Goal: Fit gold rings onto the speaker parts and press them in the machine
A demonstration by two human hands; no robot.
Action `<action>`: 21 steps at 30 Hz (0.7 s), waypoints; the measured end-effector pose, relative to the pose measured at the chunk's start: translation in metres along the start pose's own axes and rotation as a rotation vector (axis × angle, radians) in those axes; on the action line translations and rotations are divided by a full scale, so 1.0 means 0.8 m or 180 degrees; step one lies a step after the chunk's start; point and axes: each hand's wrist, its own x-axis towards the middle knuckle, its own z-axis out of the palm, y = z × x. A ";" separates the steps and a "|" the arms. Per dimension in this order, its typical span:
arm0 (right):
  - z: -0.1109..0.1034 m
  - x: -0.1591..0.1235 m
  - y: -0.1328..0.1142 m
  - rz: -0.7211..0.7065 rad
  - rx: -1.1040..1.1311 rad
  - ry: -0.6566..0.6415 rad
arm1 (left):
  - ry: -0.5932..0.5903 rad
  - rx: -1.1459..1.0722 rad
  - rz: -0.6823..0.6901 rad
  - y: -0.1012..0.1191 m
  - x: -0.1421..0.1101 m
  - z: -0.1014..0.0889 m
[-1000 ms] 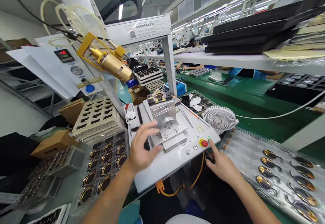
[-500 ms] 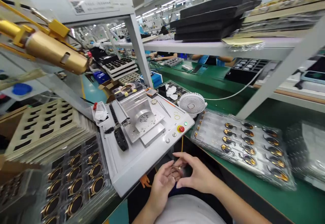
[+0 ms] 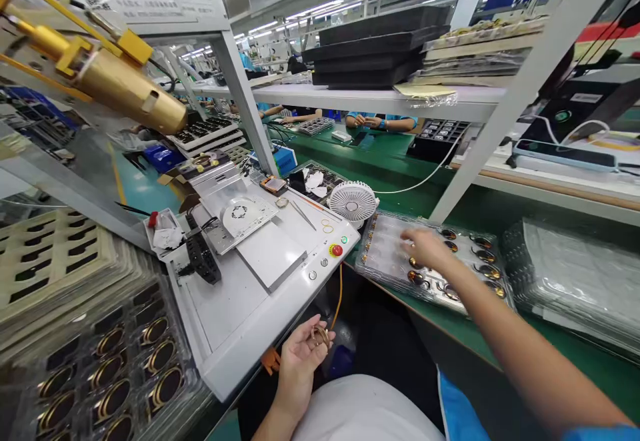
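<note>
My left hand (image 3: 303, 354) is low by my lap, just under the front edge of the white machine base (image 3: 235, 321), palm up with fingers curled around a small gold ring part (image 3: 319, 336). My right hand (image 3: 423, 246) reaches out over a clear plastic tray (image 3: 385, 254) of gold ring parts, fingers curled down onto its slots; I cannot make out anything in them. On the machine base sits a metal fixture plate (image 3: 245, 218) with a round white disc. A gold dispensing head (image 3: 125, 94) hangs above at upper left.
A small white fan (image 3: 353, 202) stands behind the tray. Blister trays of gold rings (image 3: 125, 374) and stacked cream trays (image 3: 55, 261) fill the left. More clear trays (image 3: 575, 274) lie far right. A red stop button (image 3: 337, 250) is on the base. Other workers sit beyond the shelf.
My hands have parted: the right one left the left palm and reached out to the tray on the right. The left hand stays low, holding the ring part. The view shifted right.
</note>
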 end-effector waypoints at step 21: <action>0.002 0.045 0.080 0.0254 -0.0356 0.0427 | -0.0225 -0.0049 -0.0076 0.006 -0.006 -0.006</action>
